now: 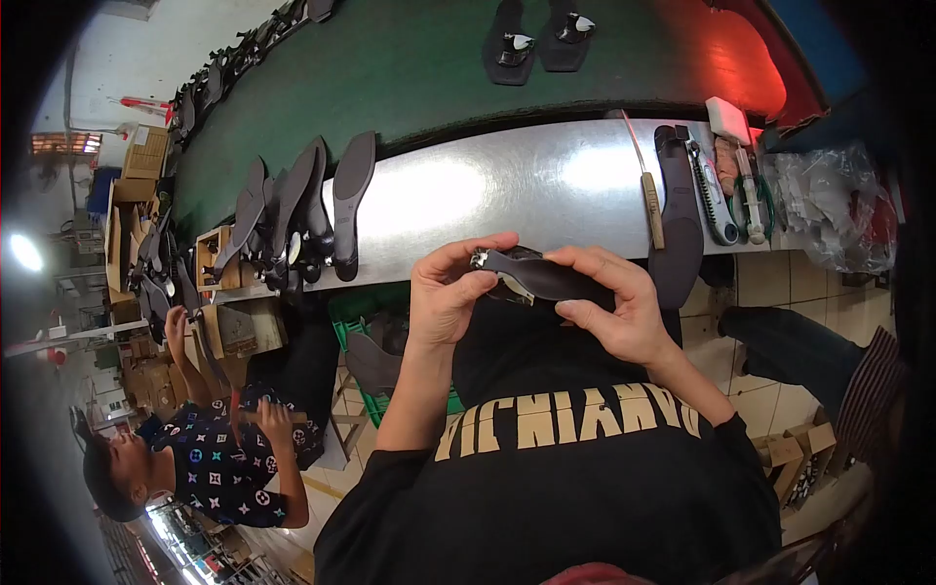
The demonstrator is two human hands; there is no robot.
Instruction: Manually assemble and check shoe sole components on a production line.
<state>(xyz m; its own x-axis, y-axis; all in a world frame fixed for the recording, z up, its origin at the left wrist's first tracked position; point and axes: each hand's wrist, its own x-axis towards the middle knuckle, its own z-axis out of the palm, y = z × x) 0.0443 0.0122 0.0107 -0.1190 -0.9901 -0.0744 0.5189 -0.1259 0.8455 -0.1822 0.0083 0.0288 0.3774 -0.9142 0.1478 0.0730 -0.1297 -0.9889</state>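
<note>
A dark sandal point(561, 281) is held sideways in front of my body, above the near edge of the metal table. My left hand point(444, 292) pinches one end, beside a shiny metallic ornament point(479, 259). Around the other end, my right hand point(624, 304) closes with its fingers on top and thumb below. Part of the sandal is covered by my fingers. To the left on the table lie several dark sandals point(302, 195), with one sole-up sandal point(353, 190) closest to the middle. Another dark sandal point(676, 234) lies to my right, its end over the edge.
A wooden-handled pointed tool point(652, 210), a cutter knife point(717, 207), a white block point(726, 119) and a plastic bag point(838, 210) are at right. Finished-looking sandals point(510, 49) rest on the green belt point(419, 68). A co-worker point(224, 458) works at left, near a green crate point(375, 400).
</note>
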